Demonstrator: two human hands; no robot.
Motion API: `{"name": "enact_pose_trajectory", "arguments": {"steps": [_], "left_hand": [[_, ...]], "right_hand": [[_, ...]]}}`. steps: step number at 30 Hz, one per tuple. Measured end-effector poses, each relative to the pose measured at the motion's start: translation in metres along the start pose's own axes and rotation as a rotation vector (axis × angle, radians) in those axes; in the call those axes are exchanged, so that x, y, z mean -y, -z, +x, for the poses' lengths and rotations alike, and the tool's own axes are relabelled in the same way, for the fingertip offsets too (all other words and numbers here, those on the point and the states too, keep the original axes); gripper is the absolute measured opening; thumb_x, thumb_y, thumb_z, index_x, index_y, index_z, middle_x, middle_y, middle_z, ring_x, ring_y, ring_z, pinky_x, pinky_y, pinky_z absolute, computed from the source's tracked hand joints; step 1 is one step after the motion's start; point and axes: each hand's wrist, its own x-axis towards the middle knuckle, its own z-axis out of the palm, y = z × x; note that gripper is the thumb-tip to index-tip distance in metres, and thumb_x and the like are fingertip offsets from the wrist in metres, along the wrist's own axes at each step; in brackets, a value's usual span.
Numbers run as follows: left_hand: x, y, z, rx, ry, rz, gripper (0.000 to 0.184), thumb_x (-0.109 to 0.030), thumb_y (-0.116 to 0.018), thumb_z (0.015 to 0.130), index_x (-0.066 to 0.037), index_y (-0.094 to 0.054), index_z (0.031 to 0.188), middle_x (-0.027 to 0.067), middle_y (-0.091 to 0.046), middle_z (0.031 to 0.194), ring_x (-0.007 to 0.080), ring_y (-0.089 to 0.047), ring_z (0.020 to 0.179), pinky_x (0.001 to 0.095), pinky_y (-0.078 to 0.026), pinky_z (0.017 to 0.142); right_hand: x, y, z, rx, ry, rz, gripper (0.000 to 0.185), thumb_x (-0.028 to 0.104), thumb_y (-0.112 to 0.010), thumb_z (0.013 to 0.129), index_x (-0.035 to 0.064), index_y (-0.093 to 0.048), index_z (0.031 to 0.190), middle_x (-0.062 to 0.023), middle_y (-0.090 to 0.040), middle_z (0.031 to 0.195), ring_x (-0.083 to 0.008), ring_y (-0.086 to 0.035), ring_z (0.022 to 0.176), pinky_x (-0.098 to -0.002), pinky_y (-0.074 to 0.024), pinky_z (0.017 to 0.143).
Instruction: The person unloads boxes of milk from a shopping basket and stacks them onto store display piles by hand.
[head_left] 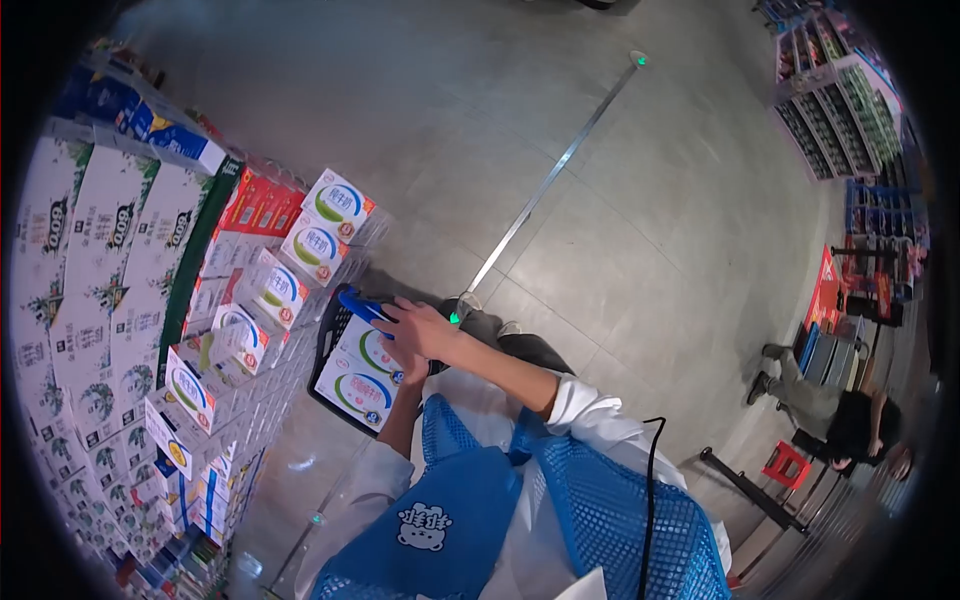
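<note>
Close together, my two hands overlap above a black basket (325, 350) that holds white milk boxes (362, 385) with green and blue print. My right hand (425, 328) lies on top, its fingers stretched out towards the blue handle (362, 304) at the basket's upper edge; whether they touch it is unclear. Beneath it is my left hand (404, 362), over the boxes, with its fingers mostly hidden.
Stacked milk cartons (130, 230) and shelves of boxes (275, 290) stand on the left. A metal strip (560, 165) crosses the grey floor. At the right are a person (850, 415) in dark clothing, a red stool (787, 465), a black rail (750, 490) and shelves (840, 110).
</note>
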Motion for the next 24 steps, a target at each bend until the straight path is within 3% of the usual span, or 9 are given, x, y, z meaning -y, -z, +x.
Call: {"name": "enact_pose_trajectory", "arguments": {"steps": [2,4,10,12,16,18,20,24], "left_hand": [[-0.005,0.002,0.005,-0.077,-0.069,0.037,0.041,-0.024,-0.061,0.088,-0.002,-0.048,0.118,0.0127,-0.048,0.120,0.0167,-0.048,0.115,0.0297,-0.043,0.092],[-0.010,-0.003,0.009,-0.151,-0.137,0.073,0.042,-0.025,-0.062,0.087,-0.001,-0.048,0.119,0.0127,-0.050,0.120,0.0169,-0.049,0.114,0.0296,-0.043,0.091],[-0.039,-0.049,-0.023,-0.392,-0.263,0.171,0.045,-0.028,-0.063,0.087,0.001,-0.049,0.120,0.0126,-0.054,0.118,0.0173,-0.053,0.110,0.0293,-0.044,0.088],[-0.089,-0.080,-0.015,-0.540,-0.188,0.201,0.041,-0.029,-0.063,0.086,0.000,-0.056,0.114,0.0076,-0.063,0.088,0.0185,-0.061,0.087,0.0338,-0.048,0.078],[-0.103,-0.077,-0.019,-0.695,0.015,0.423,0.049,-0.030,-0.067,0.082,0.009,-0.056,0.109,0.0142,-0.067,0.088,0.0216,-0.063,0.087,0.0328,-0.047,0.076],[-0.096,-0.074,-0.015,-0.626,0.132,0.470,0.049,-0.028,-0.068,0.081,0.010,-0.056,0.109,0.0164,-0.068,0.090,0.0210,-0.063,0.086,0.0339,-0.048,0.075],[-0.091,-0.069,-0.012,-0.650,0.074,0.408,0.045,-0.025,-0.068,0.081,0.010,-0.058,0.107,0.0182,-0.068,0.094,0.0213,-0.064,0.087,0.0347,-0.048,0.076],[-0.087,-0.056,-0.013,-0.722,0.094,0.570,0.042,-0.024,-0.070,0.080,0.009,-0.061,0.105,0.0196,-0.069,0.093,0.0251,-0.066,0.087,0.0372,-0.049,0.075]], "right_hand": [[-0.001,-0.023,0.020,0.006,-0.008,-0.091,0.037,0.020,-0.057,0.080,0.0105,-0.061,0.115,-0.0111,-0.056,0.119,-0.0286,-0.051,0.118,-0.0417,-0.0486,0.088],[-0.015,-0.054,0.035,-0.001,0.114,-0.095,0.033,0.020,-0.066,0.068,0.0129,-0.068,0.100,-0.0106,-0.052,0.129,-0.0273,-0.041,0.128,-0.0392,-0.0383,0.101],[-0.007,-0.027,0.060,0.181,0.385,-0.528,0.020,0.023,-0.061,0.075,0.0123,-0.071,0.089,-0.0056,-0.044,0.142,-0.0285,-0.023,0.141,-0.0462,-0.0213,0.114],[-0.028,-0.057,0.072,0.124,0.455,-0.480,0.018,0.023,-0.062,0.074,0.0117,-0.071,0.085,-0.0050,-0.044,0.142,-0.0295,-0.022,0.141,-0.0489,-0.0211,0.114],[-0.037,-0.067,0.077,0.115,0.584,-0.441,0.016,0.023,-0.063,0.074,0.0110,-0.070,0.081,-0.0034,-0.046,0.140,-0.0323,-0.021,0.141,-0.0543,-0.0201,0.113],[-0.040,-0.067,0.079,0.108,0.671,-0.423,0.017,0.024,-0.063,0.075,0.0110,-0.070,0.083,-0.0056,-0.046,0.139,-0.0356,-0.021,0.141,-0.0573,-0.0192,0.112],[-0.039,-0.069,0.082,0.133,0.642,-0.429,0.018,0.025,-0.063,0.076,0.0099,-0.070,0.082,-0.0081,-0.046,0.138,-0.0383,-0.021,0.140,-0.0576,-0.0186,0.112],[-0.036,-0.080,0.092,0.124,0.654,-0.373,0.020,0.026,-0.063,0.078,0.0078,-0.070,0.083,-0.0117,-0.046,0.138,-0.0403,-0.021,0.140,-0.0585,-0.0193,0.111]]}}
